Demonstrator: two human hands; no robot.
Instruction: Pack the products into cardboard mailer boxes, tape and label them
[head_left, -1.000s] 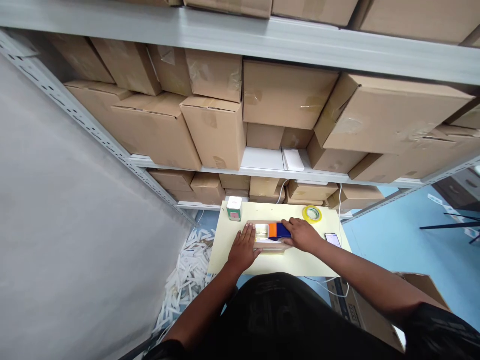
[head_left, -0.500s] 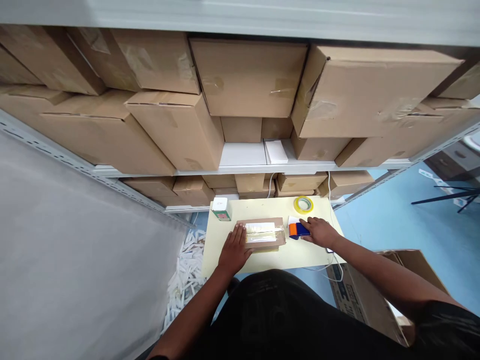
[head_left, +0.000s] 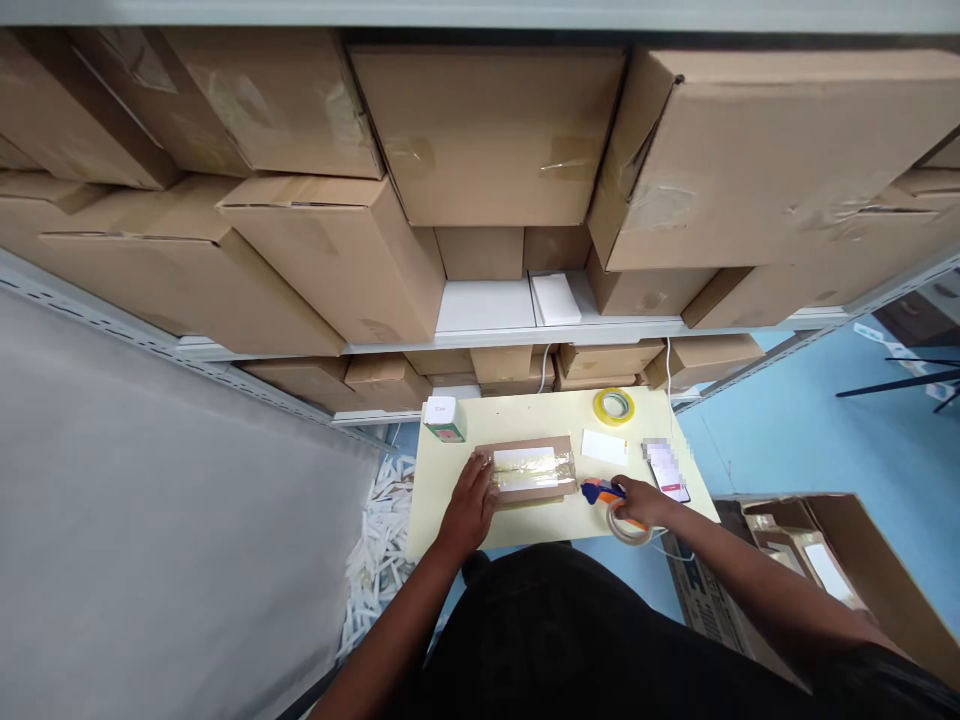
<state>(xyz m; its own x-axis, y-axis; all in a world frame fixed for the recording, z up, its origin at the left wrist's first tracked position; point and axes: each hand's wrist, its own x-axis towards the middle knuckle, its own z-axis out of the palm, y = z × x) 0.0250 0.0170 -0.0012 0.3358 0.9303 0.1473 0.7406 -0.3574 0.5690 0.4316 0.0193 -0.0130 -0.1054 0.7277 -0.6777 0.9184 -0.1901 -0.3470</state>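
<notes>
A small cardboard box (head_left: 484, 488), with white labels and shiny clear tape across its top, lies on the cream table (head_left: 442, 530). Around the box's left end, the fingers of my left hand (head_left: 469, 500) are closed, holding it. My right hand (head_left: 643, 502) grips a blue and orange tape dispenser (head_left: 600, 491) just off the box's right end. A tape roll (head_left: 630, 532) shows on the dispenser below my fingers. Behind it lie a white card (head_left: 604, 447) and a phone (head_left: 666, 472) with its screen lit.
At the table's back stand a small white and green box (head_left: 444, 420) and a yellow tape roll (head_left: 613, 406). Shelves (head_left: 487, 338) full of cartons rise beyond. Right of the table is a large open carton (head_left: 885, 560); paper strips (head_left: 382, 530) litter the floor at left.
My right hand has drawn the dispenser toward me and turned it, uncovering the white card and phone. My left hand has shifted from the box's top to its left end.
</notes>
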